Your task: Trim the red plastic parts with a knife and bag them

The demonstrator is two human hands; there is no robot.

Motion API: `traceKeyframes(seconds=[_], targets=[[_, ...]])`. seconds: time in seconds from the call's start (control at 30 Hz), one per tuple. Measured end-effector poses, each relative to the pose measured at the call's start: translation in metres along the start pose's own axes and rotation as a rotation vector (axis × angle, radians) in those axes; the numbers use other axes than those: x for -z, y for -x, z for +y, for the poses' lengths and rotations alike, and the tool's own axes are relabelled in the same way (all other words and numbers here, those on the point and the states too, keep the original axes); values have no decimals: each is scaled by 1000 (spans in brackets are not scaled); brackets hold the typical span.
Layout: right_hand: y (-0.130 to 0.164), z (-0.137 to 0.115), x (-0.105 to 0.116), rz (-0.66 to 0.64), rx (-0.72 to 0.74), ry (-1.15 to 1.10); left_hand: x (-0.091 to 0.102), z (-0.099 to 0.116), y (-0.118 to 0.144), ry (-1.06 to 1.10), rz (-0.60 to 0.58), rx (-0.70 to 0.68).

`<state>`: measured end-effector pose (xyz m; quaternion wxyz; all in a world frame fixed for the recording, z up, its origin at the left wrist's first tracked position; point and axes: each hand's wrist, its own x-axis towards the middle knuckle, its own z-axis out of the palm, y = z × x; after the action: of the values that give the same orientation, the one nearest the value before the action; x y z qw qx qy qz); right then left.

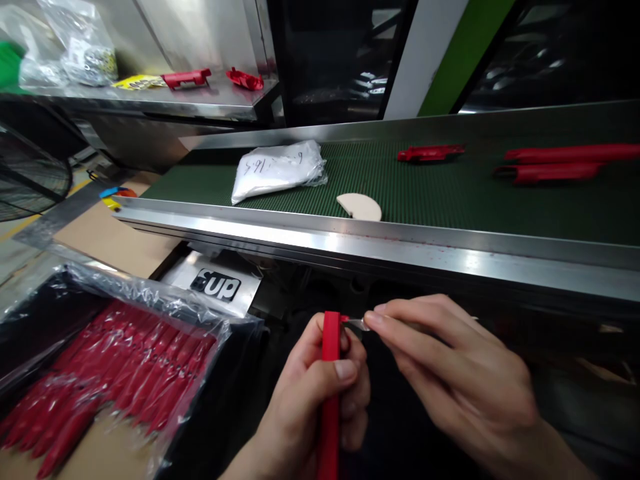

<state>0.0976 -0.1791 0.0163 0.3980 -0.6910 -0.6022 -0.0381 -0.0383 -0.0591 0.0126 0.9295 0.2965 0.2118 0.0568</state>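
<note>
My left hand point(320, 387) is wrapped round a long red plastic part point(331, 373), held upright in front of me with the thumb pressed along its face. My right hand point(450, 353) pinches a thin knife point(357, 324), its pale metal blade pointing left. The blade's tip meets a small red nub at the upper right side of the part. Most of the knife's handle is hidden by my fingers, and the part's lower end runs out of the picture.
Beyond my hands runs a green conveyor belt point(390, 180) with a metal edge, carrying a white plastic packet point(280, 170), a cream disc piece point(361, 207) and red parts point(555, 163). At lower left, a plastic-lined box point(200, 333) holds several wrapped red parts. A metal shelf point(225, 100) stands behind.
</note>
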Motion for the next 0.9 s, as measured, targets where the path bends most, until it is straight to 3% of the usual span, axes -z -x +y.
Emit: traceKeyframes(seconds=[0.33,0.53,0.73,0.9], targets=[[1,0,-8,22,11,-57,4,-5,0,245,-215,64],[4,5,-10,118,-66,-85,3,-11,-1,287,-370,46],[3,-4,-2,62,22,-20,6,-9,1,378,-328,102],[5,-3,-5,73,44,31,5,-8,1,402,-388,128]])
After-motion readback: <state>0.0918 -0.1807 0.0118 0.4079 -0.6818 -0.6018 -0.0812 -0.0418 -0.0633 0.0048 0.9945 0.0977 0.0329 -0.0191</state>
